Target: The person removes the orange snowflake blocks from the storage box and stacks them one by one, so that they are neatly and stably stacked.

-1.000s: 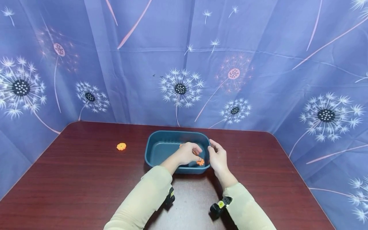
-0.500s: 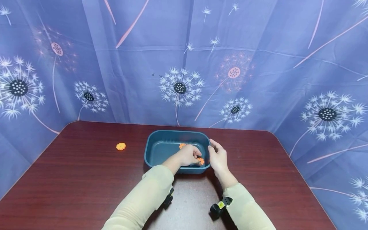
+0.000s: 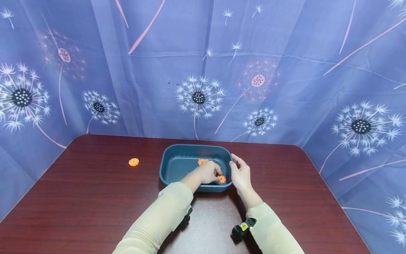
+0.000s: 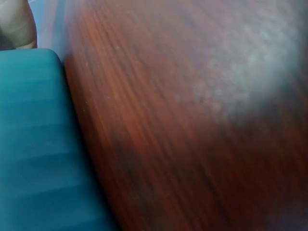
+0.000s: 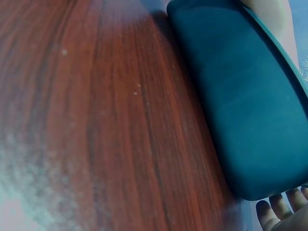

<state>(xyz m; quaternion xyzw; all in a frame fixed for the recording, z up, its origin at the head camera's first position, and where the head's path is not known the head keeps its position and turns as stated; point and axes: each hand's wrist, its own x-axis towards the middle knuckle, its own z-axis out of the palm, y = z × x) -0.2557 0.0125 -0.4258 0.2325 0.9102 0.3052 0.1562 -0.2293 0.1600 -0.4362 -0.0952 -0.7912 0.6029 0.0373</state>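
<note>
In the head view, my left hand (image 3: 207, 171) reaches into a dark teal rectangular plastic bin (image 3: 177, 147). Its curled fingers appear to pinch an orange flower-shaped piece (image 3: 222, 179) near the bin's right end; the fingertips are partly hidden. A second orange piece (image 3: 202, 161) lies in the bin behind this hand. My right hand (image 3: 241, 175) holds the bin's right end, thumb at the rim and fingers along the outside. The right wrist view shows the bin's outer wall (image 5: 250, 106) with my right fingertips (image 5: 279, 204) at its end.
A yellow-orange flower-shaped piece (image 3: 134, 162) lies on the dark red wooden table (image 3: 95, 197), left of the bin. A blue dandelion-print curtain (image 3: 152, 88) hangs behind the table and along both sides.
My left hand has lowered and its fingers have closed in at the orange piece on the right. The other orange piece behind it shows more. My right hand stays on the bin.
</note>
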